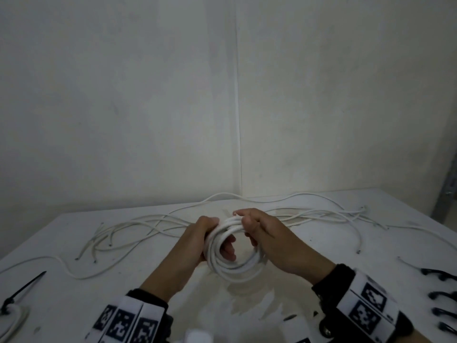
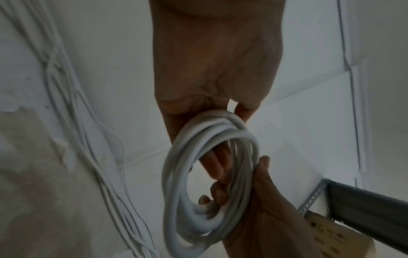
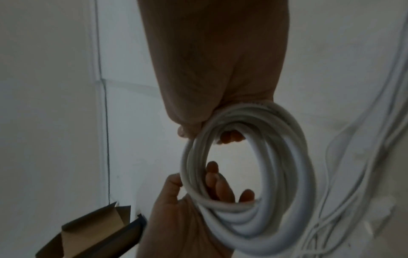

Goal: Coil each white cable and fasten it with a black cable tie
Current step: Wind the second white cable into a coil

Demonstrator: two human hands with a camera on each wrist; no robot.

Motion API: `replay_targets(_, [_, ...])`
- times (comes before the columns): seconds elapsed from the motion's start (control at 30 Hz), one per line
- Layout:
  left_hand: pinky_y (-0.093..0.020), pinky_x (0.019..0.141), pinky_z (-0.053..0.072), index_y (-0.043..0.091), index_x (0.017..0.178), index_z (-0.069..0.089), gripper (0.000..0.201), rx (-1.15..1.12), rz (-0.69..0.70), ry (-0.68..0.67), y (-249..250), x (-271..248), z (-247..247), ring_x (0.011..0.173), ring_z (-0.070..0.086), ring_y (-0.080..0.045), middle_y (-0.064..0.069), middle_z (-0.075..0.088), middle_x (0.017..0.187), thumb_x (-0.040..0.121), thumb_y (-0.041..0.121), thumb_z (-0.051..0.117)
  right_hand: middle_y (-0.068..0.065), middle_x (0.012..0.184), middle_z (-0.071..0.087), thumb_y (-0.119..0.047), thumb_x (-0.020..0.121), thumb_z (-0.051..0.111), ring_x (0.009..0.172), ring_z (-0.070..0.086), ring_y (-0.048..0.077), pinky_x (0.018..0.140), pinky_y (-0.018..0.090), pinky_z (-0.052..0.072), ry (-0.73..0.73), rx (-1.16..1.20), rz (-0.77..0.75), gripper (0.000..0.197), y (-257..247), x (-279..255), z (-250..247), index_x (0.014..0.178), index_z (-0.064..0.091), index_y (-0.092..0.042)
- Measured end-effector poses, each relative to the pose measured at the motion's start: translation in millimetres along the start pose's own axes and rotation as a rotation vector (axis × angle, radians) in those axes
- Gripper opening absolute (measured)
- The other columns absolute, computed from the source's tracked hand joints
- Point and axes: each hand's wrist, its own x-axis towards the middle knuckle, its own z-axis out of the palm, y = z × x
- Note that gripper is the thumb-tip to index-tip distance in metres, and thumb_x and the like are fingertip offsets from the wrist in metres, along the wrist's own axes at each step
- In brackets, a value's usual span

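Both hands hold a coiled white cable (image 1: 235,271) upright above the middle of the white table (image 1: 74,243). My left hand (image 1: 197,241) grips the coil's left side, its fingers passing through the ring. My right hand (image 1: 262,233) pinches the top of the coil, thumb in front. In the left wrist view the left hand (image 2: 216,69) reaches into the coil (image 2: 174,174) while the right hand (image 2: 264,200) clasps the far side. The right wrist view shows the right hand (image 3: 216,69) closed over the coil (image 3: 293,157), with the left hand (image 3: 176,218) below it. No tie is seen on this coil.
Several loose white cables (image 1: 148,226) sprawl across the back of the table. Black cable ties (image 1: 442,294) lie at the right edge. At the front left, another white coil (image 1: 14,318) carries a black tie (image 1: 27,284). A wall rises just behind the table.
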Motion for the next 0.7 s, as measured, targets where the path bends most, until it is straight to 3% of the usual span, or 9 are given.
replay_targets(0.1, [-0.024,0.053,0.046,0.02,0.062,0.065,0.03,0.075,0.034,-0.047,4,0,12,0.047,0.051,-0.012,0.005,0.053,0.049,0.085,0.039,0.061,-0.018,0.078,0.052,-0.04,0.088,0.039,0.064,0.05,-0.013,0.064,0.007,0.038,-0.025,-0.027,-0.028,0.028,-4,-1,-6,0.106,0.053,-0.023])
replay_targets(0.17, [-0.019,0.047,0.038,0.027,0.056,0.064,0.024,0.073,0.09,-0.076,1,1,18,0.04,0.041,-0.005,0.01,0.043,0.043,0.075,0.04,0.062,-0.011,0.075,0.054,-0.042,0.084,0.043,0.058,0.048,-0.005,0.06,0.009,0.037,0.002,0.047,-0.006,0.026,-5,-3,-8,0.098,0.053,-0.023])
replay_targets(0.3, [-0.022,0.045,0.035,0.015,0.068,0.063,0.029,0.021,0.107,-0.013,-6,3,24,0.039,0.038,-0.006,0.01,0.04,0.042,0.076,0.043,0.068,-0.006,0.073,0.058,-0.024,0.094,0.046,0.057,0.05,-0.003,0.06,0.01,0.041,0.043,0.163,0.038,0.014,-1,-8,-10,0.096,0.058,-0.017])
replay_targets(0.43, [-0.023,0.046,0.035,0.01,0.072,0.062,0.032,0.044,0.149,0.028,-9,6,27,0.037,0.039,-0.004,0.009,0.042,0.04,0.071,0.042,0.06,-0.007,0.074,0.061,-0.023,0.097,0.036,0.065,0.056,0.0,0.064,0.011,0.044,0.065,0.259,0.059,0.025,1,-13,-10,0.099,0.061,-0.018])
replay_targets(0.53, [-0.025,0.048,0.037,0.012,0.072,0.061,0.031,0.059,0.147,0.033,-6,6,27,0.038,0.041,-0.004,0.009,0.044,0.041,0.067,0.042,0.059,-0.003,0.075,0.06,-0.026,0.095,0.039,0.064,0.054,0.002,0.064,0.014,0.044,0.063,0.238,0.047,0.023,1,-13,-12,0.098,0.06,-0.016])
replay_targets(0.63, [-0.025,0.048,0.041,0.019,0.094,0.059,0.036,0.053,0.119,-0.001,-1,8,26,0.041,0.044,-0.005,0.01,0.047,0.044,0.067,0.044,0.061,-0.003,0.071,0.057,-0.027,0.093,0.04,0.062,0.05,0.002,0.061,0.012,0.042,0.041,0.185,0.027,0.022,-1,-11,-18,0.092,0.059,-0.017])
replay_targets(0.7, [-0.023,0.05,0.043,0.025,0.107,0.055,0.034,0.066,0.112,-0.05,1,7,25,0.042,0.043,-0.005,0.01,0.047,0.045,0.076,0.039,0.058,-0.005,0.069,0.055,-0.026,0.095,0.039,0.061,0.048,0.002,0.061,0.013,0.041,0.01,0.154,0.018,0.022,-4,-10,-22,0.09,0.059,-0.019])
